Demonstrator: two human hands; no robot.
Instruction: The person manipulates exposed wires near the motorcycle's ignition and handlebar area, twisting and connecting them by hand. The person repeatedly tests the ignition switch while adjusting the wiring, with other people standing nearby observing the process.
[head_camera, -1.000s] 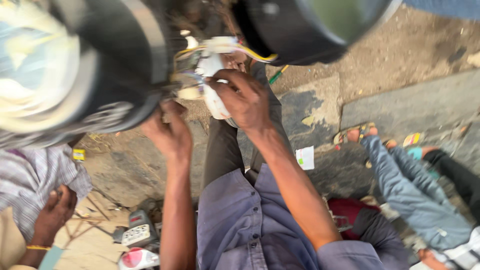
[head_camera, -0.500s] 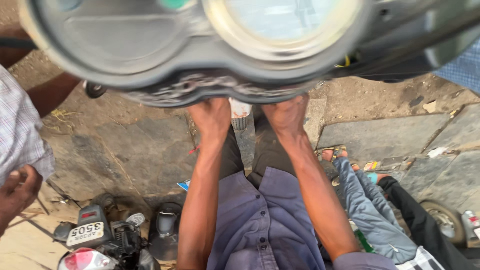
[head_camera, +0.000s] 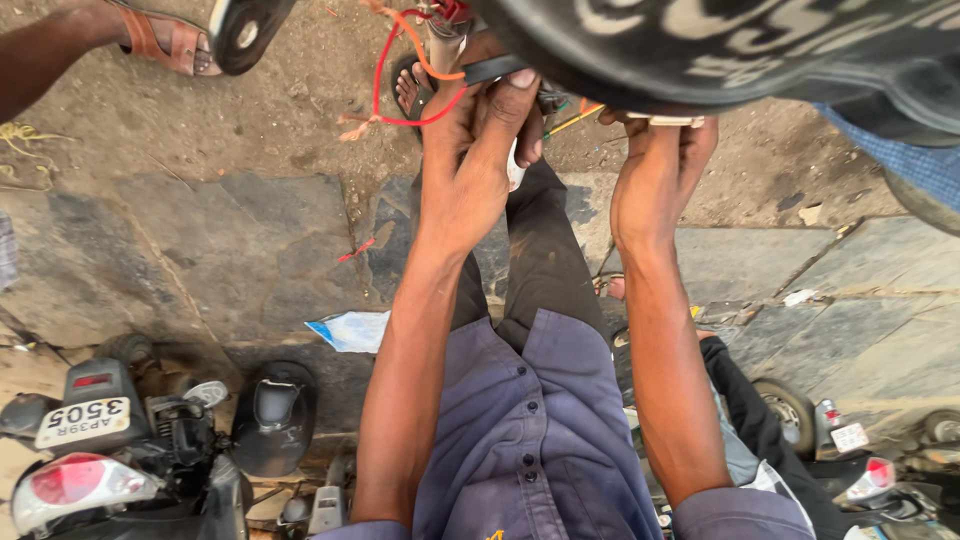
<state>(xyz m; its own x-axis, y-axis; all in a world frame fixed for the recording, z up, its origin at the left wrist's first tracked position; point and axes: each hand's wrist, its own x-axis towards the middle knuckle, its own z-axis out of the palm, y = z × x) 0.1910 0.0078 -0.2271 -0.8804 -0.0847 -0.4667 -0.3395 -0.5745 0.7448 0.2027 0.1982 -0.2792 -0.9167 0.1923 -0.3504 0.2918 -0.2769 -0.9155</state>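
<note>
Both my hands reach up under the black instrument housing (head_camera: 760, 50); my left hand (head_camera: 480, 150) pinches the red wire (head_camera: 385, 95) shut, my right hand (head_camera: 655, 170) clamps the housing's lower edge; tugging could snap that thin wire, I judge.

Both bare arms stretch straight forward, side by side. The left hand (head_camera: 470, 150) is raised, fingers (head_camera: 505, 110) curled tight in a pinching grip — thumb pressed against them. The right hand (head_camera: 655, 170) reaches upward too, wrist bent — its fingers are hidden from view.
</note>
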